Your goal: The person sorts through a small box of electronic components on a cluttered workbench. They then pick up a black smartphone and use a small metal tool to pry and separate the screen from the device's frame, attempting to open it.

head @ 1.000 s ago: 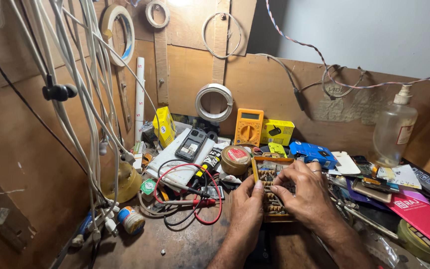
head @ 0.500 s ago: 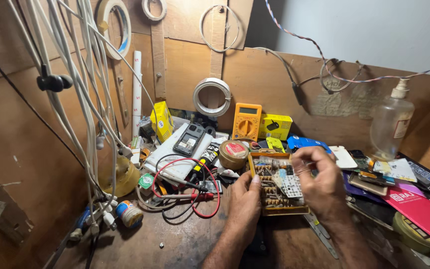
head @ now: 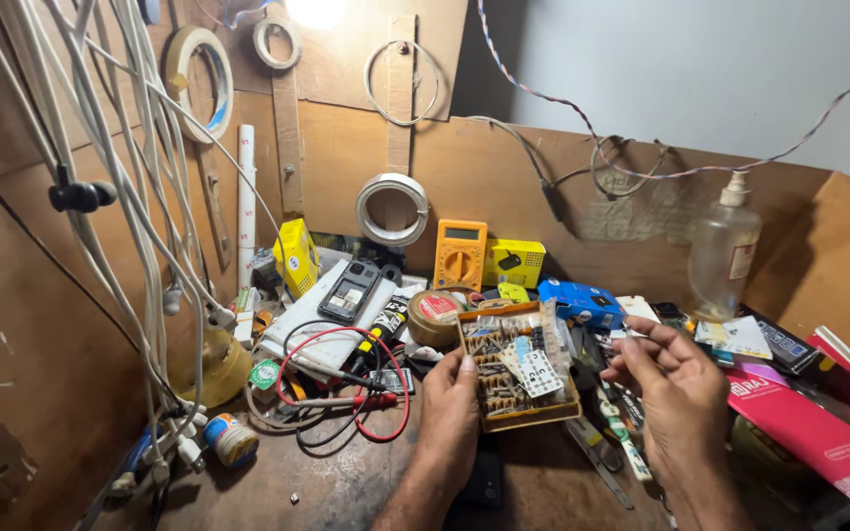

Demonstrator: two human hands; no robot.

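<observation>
left hand (head: 450, 418): grip pinching near-left corner of parts tray (head: 518, 366)
right hand (head: 676, 379): just right of tray — fingers curled, grip pinching something tiny, unclear
tray axis: front-to-back, tilted up

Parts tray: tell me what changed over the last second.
The right hand let go of the parts tray and drew back to its right. The left hand keeps hold of the tray's left edge. The yellow multimeter and the red test lead stayed put.
</observation>
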